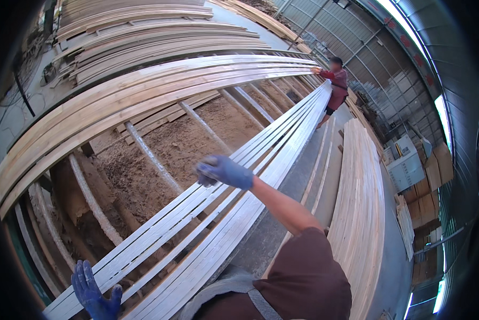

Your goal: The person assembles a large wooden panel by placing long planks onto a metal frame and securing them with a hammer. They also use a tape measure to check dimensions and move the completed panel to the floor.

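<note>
Long wooden strips (196, 205) with white-coated faces run from the lower left toward the far right, some close together and others with gaps. My left hand (95, 293), in a blue glove, is at their near end with its fingers spread and thumb apart, against or just over the outer strips. Farther along, my right hand (224, 172) is over the left-hand strips, its gloved fingers curled in. What it holds, if anything, is hidden, and I cannot tell whether it touches the strips.
Bare wooden boards (90, 120) lie across metal bars (149, 154) on the left, above sawdust-like debris (170, 138). A co-worker (336, 85) stands at the strips' far end. Stacked planks (359, 213) lie at right, near cardboard boxes (428, 194) and a white cabinet-like box (404, 165).
</note>
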A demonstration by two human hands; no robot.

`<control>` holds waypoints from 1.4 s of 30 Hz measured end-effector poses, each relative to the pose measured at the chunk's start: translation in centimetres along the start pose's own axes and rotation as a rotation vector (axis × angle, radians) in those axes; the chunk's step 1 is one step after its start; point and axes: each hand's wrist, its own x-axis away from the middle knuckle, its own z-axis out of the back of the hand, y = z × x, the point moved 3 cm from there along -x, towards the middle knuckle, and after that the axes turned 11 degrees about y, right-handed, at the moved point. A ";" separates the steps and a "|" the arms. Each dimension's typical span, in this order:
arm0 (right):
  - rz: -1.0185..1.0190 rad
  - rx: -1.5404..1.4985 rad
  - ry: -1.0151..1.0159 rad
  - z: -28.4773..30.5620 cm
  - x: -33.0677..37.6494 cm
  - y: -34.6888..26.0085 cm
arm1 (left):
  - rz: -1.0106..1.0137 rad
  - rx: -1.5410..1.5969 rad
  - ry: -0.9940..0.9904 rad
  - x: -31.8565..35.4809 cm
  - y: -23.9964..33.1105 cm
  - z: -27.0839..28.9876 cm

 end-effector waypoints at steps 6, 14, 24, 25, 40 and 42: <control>-0.026 -0.165 0.126 7.1 10.7 5.0 | -0.033 -0.039 -0.076 1.0 5.2 -1.3; 0.162 0.352 0.174 22.1 21.5 15.9 | -0.076 -0.116 0.004 -2.9 24.1 -6.0; 0.096 0.364 0.235 39.8 26.3 27.6 | -0.265 0.294 -0.041 -20.0 51.4 -15.7; 0.106 0.368 0.240 40.9 25.4 28.5 | -0.287 0.302 -0.046 -21.6 53.2 -16.7; -1.000 -0.348 0.567 55.2 45.3 75.7 | -0.633 0.627 -0.165 -45.8 91.2 -33.0; -1.222 -0.742 0.705 54.7 49.5 82.2 | -0.694 0.601 -0.194 -48.2 97.0 -34.8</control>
